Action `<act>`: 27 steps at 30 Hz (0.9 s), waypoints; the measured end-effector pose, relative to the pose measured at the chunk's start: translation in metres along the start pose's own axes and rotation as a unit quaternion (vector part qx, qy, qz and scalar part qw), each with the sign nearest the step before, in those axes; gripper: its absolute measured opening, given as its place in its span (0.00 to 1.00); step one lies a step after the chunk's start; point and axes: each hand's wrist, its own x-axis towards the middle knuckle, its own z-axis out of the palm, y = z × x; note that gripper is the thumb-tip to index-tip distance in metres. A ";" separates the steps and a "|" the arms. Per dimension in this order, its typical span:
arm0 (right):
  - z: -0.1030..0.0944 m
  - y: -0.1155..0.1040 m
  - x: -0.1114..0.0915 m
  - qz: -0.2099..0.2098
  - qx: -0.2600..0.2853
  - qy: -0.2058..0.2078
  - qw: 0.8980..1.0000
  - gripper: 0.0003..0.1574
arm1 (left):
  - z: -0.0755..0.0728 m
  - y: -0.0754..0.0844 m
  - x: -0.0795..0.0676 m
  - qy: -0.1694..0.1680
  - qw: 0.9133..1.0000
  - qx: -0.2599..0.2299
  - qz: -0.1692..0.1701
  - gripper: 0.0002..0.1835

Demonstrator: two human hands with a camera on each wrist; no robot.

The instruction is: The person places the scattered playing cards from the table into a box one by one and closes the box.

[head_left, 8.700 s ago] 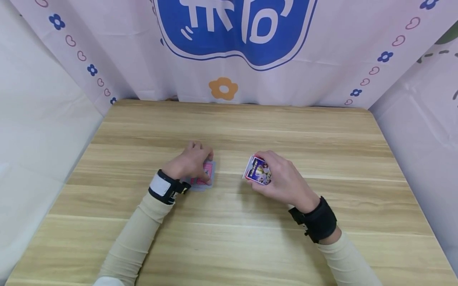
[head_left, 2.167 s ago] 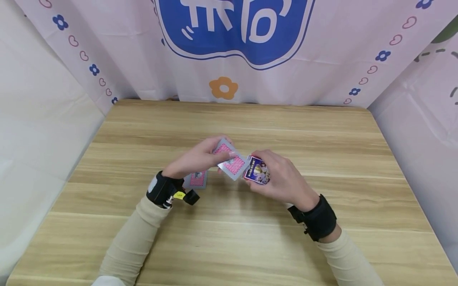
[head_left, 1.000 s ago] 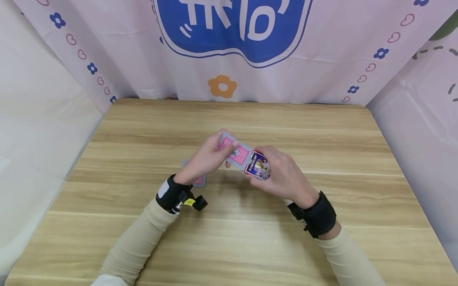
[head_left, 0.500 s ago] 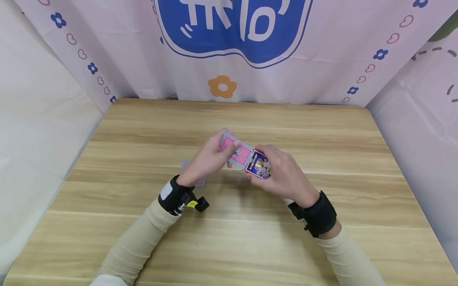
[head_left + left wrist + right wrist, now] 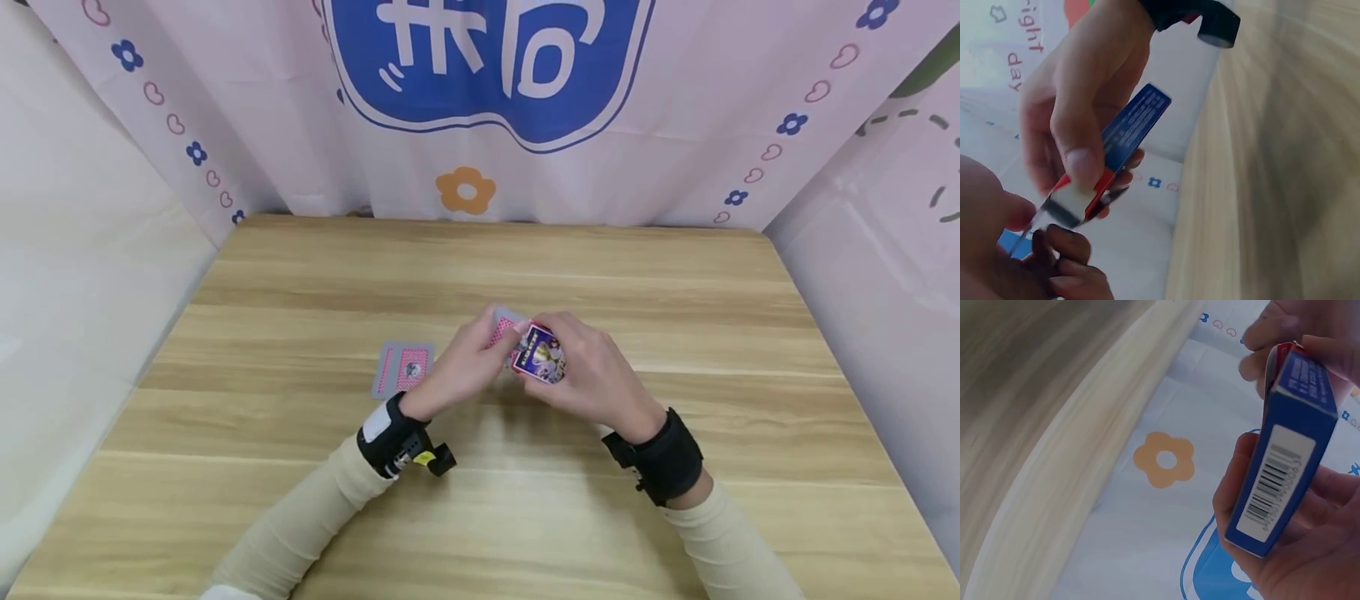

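Observation:
My right hand (image 5: 600, 375) grips a small blue card box (image 5: 542, 356) whose front carries a trophy picture, its mouth turned toward the left hand. My left hand (image 5: 465, 367) pinches playing cards (image 5: 504, 327) with pink patterned backs, their far end right at the box's mouth. In the left wrist view, the thumb of the right hand (image 5: 1079, 119) lies along the red and white mouth end of the card box (image 5: 1135, 125). The right wrist view shows the box's barcode end (image 5: 1275, 481). More playing cards (image 5: 405, 367) lie face down on the table behind the left wrist.
The wooden table (image 5: 480, 517) spreads out below both hands. A white curtain (image 5: 300, 167) with a blue emblem and an orange flower hangs along its far edge. White sheets (image 5: 90, 250) close off the sides. Each wrist wears a black strap (image 5: 663, 458).
Over the last half second the left hand has moved right and nearer, bringing its cards up against the box. Earlier it picked them off the table. The right hand stays nearly in place.

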 end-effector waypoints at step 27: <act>-0.001 0.000 0.000 0.014 0.007 0.020 1.000 0.38 | 0.013 -0.005 0.002 -0.016 0.999 0.021 -0.024 0.21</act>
